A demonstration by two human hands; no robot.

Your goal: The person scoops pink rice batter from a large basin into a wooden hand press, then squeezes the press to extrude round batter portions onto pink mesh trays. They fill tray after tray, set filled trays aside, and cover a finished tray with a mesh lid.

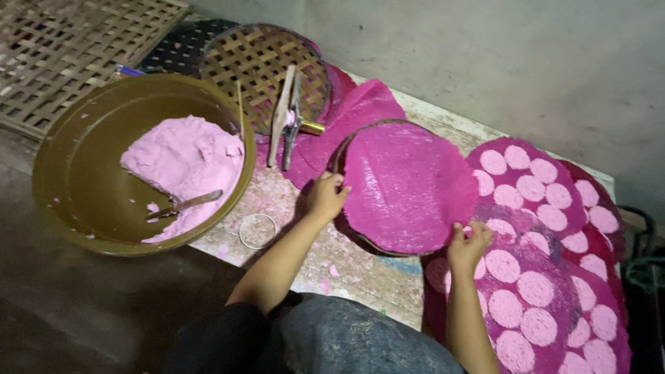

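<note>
A round magenta sheet (405,183) lies over a round woven tray whose dark rim (337,154) shows at the left. My left hand (325,194) grips the sheet's left edge at the rim. My right hand (469,244) pinches the sheet's lower right edge. Under and beside that hand lie stacked magenta sheets (533,277) covered with several pale pink dough discs.
A big olive-brown bowl (76,166) at the left holds pink dough (183,163) and a spoon (183,205). A white ring (257,230) lies on the stained board. Behind stand a woven bamboo tray (260,66) with a wooden tool (287,118) and a bamboo mat (62,48).
</note>
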